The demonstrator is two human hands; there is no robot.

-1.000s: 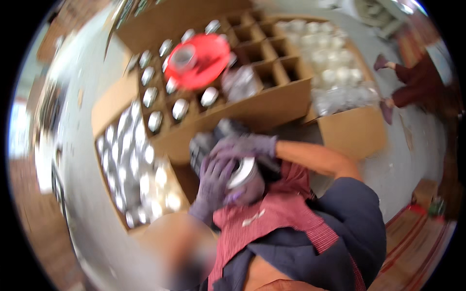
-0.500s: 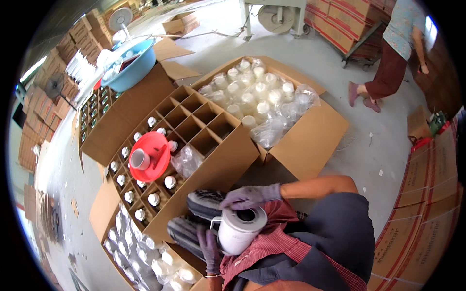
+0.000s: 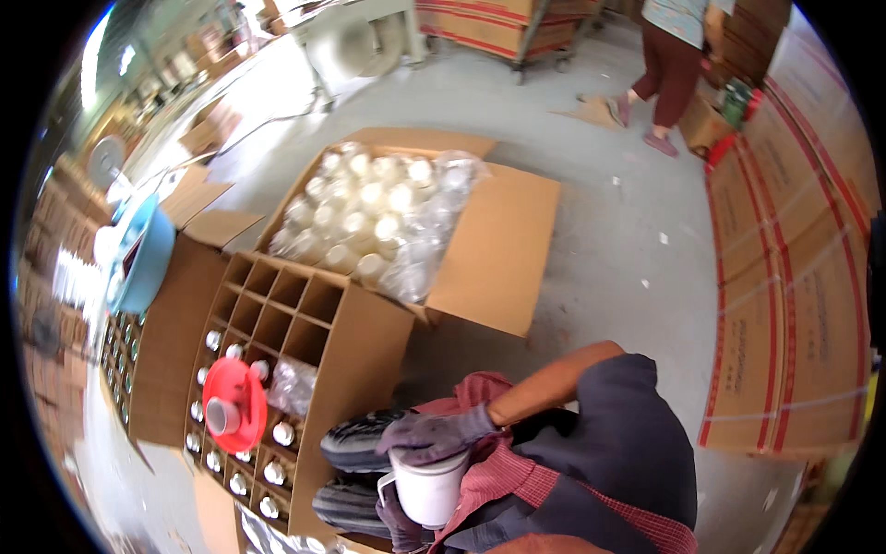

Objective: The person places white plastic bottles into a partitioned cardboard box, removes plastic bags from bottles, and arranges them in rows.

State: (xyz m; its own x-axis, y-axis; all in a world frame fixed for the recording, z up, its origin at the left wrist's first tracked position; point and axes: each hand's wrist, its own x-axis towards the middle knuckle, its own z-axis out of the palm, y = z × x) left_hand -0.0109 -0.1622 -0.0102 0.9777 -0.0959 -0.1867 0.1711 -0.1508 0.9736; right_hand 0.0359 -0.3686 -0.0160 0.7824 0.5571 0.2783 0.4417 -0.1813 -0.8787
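Note:
A white jug with a side handle rests in my lap, against my knees. My gloved right hand lies over its top, fingers curled across the rim, hiding the opening. At the handle side, my gloved left hand grips the jug low down, its fingers partly hidden by it. Left of my knees stands a divided carton with white-capped bottles in several cells. A red plate carrying a pale cup sits on those bottles, next to a crumpled clear plastic bag.
An open carton of white bottles in clear plastic stands ahead. A blue basin rests on another carton at left. Stacked cartons line the right side. Another person stands at the far right, near a loaded trolley.
The view has swung right, so the cartons sit farther left. My right hand now covers the jug's top opening. My left hand has closed in on the jug's side.

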